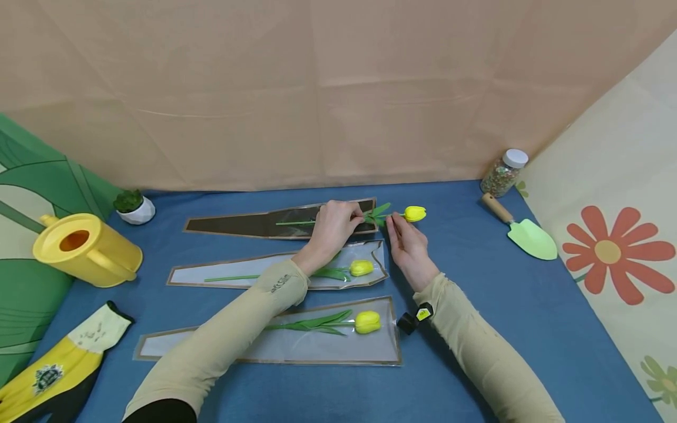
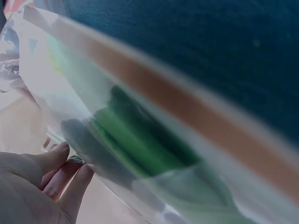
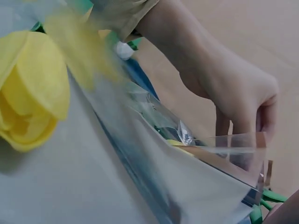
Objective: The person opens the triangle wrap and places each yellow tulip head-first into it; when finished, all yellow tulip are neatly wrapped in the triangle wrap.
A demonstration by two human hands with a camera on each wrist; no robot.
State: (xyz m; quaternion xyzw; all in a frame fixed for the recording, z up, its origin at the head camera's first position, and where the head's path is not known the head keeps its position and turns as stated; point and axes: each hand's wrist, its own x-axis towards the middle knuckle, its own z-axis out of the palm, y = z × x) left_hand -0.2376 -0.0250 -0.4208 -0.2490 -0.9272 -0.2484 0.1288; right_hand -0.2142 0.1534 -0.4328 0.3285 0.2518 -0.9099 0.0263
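Our left hand [image 1: 332, 226] pinched the far sleeve's [image 1: 238, 224] open end; just beyond that sleeve's mouth, our right hand [image 1: 406, 247] pinched the tulip's [image 1: 415, 213] stem.

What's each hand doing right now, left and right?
Left hand: grips the open end of the far sleeve.
Right hand: pinches the tulip stem.

A blue cloth-covered table [image 1: 529, 329] runs to a creased beige paper backdrop [image 1: 338, 88] along its far edge. A cream flower-printed panel [image 1: 624, 194] borders the right edge, a green leaf-patterned one [image 1: 32, 176] the left.
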